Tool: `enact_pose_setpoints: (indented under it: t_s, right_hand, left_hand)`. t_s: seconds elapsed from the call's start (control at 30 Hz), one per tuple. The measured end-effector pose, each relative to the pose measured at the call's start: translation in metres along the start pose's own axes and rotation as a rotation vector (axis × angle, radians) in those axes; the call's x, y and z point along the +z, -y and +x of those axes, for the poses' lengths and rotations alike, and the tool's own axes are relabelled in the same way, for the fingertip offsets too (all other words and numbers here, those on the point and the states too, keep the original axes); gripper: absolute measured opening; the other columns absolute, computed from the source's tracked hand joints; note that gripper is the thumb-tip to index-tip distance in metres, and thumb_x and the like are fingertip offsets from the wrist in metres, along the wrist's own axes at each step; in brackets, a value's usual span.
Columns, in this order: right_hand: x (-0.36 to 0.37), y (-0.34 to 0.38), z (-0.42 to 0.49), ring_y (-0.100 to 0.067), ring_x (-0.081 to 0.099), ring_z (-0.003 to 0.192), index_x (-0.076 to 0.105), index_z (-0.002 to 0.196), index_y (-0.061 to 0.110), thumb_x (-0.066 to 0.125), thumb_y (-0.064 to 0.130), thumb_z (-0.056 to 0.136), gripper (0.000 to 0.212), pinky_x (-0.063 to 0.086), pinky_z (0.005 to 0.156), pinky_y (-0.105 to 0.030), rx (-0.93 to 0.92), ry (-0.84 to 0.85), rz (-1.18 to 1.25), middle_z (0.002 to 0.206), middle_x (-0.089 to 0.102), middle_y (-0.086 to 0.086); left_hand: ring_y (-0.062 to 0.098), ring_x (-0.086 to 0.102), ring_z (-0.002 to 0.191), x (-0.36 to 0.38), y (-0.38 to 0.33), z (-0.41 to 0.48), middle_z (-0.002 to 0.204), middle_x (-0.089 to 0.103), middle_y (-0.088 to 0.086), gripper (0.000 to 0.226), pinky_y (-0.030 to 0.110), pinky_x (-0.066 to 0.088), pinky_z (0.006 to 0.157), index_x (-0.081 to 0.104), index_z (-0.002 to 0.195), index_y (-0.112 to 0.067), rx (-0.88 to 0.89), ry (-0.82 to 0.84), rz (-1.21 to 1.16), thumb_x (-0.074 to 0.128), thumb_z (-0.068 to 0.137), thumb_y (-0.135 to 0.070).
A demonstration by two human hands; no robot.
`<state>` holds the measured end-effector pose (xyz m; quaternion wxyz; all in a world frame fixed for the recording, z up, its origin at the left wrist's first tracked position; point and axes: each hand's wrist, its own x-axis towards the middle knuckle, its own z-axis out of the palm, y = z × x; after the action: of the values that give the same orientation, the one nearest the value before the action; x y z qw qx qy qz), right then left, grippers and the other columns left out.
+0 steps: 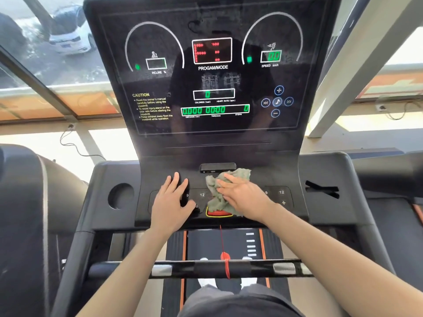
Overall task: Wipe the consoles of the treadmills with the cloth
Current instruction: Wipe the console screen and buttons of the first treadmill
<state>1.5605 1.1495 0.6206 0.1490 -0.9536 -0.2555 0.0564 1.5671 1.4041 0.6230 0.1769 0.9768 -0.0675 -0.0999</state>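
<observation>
The right hand is lying flat on the cloth, fingers straight and close together, pressing it down rather than pinching it; the cloth – grey-green and crumpled – is sitting on the middle of the treadmill's console, just below a small black slot and partly covering the red stop button. The left hand is resting flat on the console just beside the cloth, fingers straight and slightly spread, covering some of the number keys (a "12" is showing between the two hands). Above them the screen is glowing with green zeros and a red program display; a red cord is hanging from the button down to the handlebar, where it is wrapped round. A round cup holder is sitting to the left – a white car is showing through the window.
</observation>
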Motion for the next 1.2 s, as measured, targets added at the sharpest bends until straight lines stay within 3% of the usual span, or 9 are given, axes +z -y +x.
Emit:
enact_pose_setpoints:
  t_s: [0.2, 0.33, 0.5, 0.67, 0.8, 0.9, 1.0, 1.1, 1.2]
  right_hand:
    - [0.023, 0.035, 0.057, -0.022, 0.03, 0.148, 0.059, 0.136, 0.012, 0.05, 0.019, 0.102, 0.036, 0.029, 0.119, -0.04, -0.114, 0.053, 0.037, 0.154, 0.045, -0.003]
    - [0.018, 0.006, 0.017, -0.018, 0.034, 0.146, 0.063, 0.131, 0.014, 0.057, 0.023, 0.099, 0.034, 0.032, 0.119, -0.035, -0.056, -0.047, 0.049, 0.151, 0.048, 0.001]
    - [0.001, -0.056, -0.061, -0.013, 0.035, 0.146, 0.062, 0.135, 0.019, 0.061, 0.023, 0.097, 0.038, 0.038, 0.116, -0.034, 0.246, -0.154, 0.035, 0.152, 0.047, 0.007]
    - [-0.005, -0.079, -0.073, -0.019, 0.033, 0.147, 0.06, 0.137, 0.013, 0.065, 0.012, 0.092, 0.045, 0.04, 0.114, -0.042, 0.533, -0.316, 0.067, 0.154, 0.044, 0.004]
    - [0.002, -0.059, -0.044, -0.031, 0.019, 0.151, 0.047, 0.147, 0.008, 0.066, 0.006, 0.088, 0.062, 0.03, 0.119, -0.049, 0.377, -0.332, -0.006, 0.161, 0.032, -0.003]
    - [0.003, -0.047, -0.021, -0.035, 0.025, 0.149, 0.05, 0.144, 0.01, 0.07, 0.005, 0.083, 0.065, 0.034, 0.116, -0.053, 0.235, -0.287, -0.109, 0.159, 0.037, -0.005]
    - [0.0, -0.054, -0.017, -0.027, 0.031, 0.148, 0.056, 0.14, 0.015, 0.073, 0.009, 0.081, 0.062, 0.034, 0.117, -0.047, 0.108, -0.222, -0.222, 0.157, 0.04, -0.001]
    - [-0.001, -0.074, -0.038, -0.022, 0.029, 0.149, 0.053, 0.142, 0.017, 0.07, 0.014, 0.088, 0.057, 0.033, 0.118, -0.045, 0.18, -0.23, -0.28, 0.159, 0.036, 0.002]
    - [0.0, -0.095, -0.076, -0.026, 0.037, 0.145, 0.056, 0.139, 0.013, 0.07, 0.014, 0.09, 0.051, 0.039, 0.114, -0.046, 0.369, -0.327, -0.237, 0.155, 0.042, -0.002]
  left_hand:
    - [0.012, 0.012, 0.155, -0.005, 0.004, 0.0, 0.167, 0.02, -0.009, 0.058, 0.04, 0.028, 0.121, 0.043, 0.153, -0.03, 0.005, 0.012, -0.047, 0.056, 0.097, -0.036]
    - [0.014, 0.012, 0.156, -0.002, 0.005, -0.003, 0.167, 0.019, -0.007, 0.06, 0.041, 0.027, 0.122, 0.043, 0.153, -0.026, 0.009, 0.0, -0.025, 0.056, 0.096, -0.039]
    - [0.018, 0.015, 0.156, 0.002, -0.001, -0.004, 0.167, 0.021, -0.005, 0.069, 0.041, 0.025, 0.122, 0.043, 0.153, -0.025, -0.021, 0.009, 0.009, 0.04, 0.089, -0.053]
    - [0.018, 0.024, 0.153, 0.005, -0.019, 0.001, 0.164, 0.031, -0.004, 0.061, 0.039, 0.023, 0.122, 0.049, 0.15, -0.023, -0.023, -0.016, 0.011, 0.053, 0.095, -0.048]
    - [0.018, 0.041, 0.144, 0.001, -0.052, 0.0, 0.153, 0.049, -0.003, 0.069, 0.037, 0.03, 0.118, 0.057, 0.143, -0.02, 0.077, -0.058, -0.038, 0.043, 0.084, -0.053]
    - [0.019, 0.048, 0.133, -0.001, -0.073, 0.008, 0.144, 0.058, -0.002, 0.065, 0.04, 0.041, 0.112, 0.062, 0.137, -0.018, 0.192, -0.149, -0.05, 0.044, 0.083, -0.049]
    - [0.023, 0.043, 0.138, -0.001, -0.09, 0.025, 0.149, 0.052, 0.001, 0.059, 0.041, 0.039, 0.112, 0.058, 0.141, -0.019, 0.281, -0.174, 0.018, 0.055, 0.085, -0.038]
    - [0.03, 0.031, 0.147, 0.004, -0.099, 0.039, 0.16, 0.037, 0.005, 0.068, 0.046, 0.034, 0.115, 0.047, 0.15, -0.019, 0.308, -0.114, 0.148, 0.057, 0.086, -0.041]
    - [0.032, 0.025, 0.15, 0.011, -0.102, 0.042, 0.164, 0.028, 0.006, 0.076, 0.051, 0.032, 0.118, 0.042, 0.152, -0.017, 0.274, -0.068, 0.252, 0.054, 0.085, -0.049]
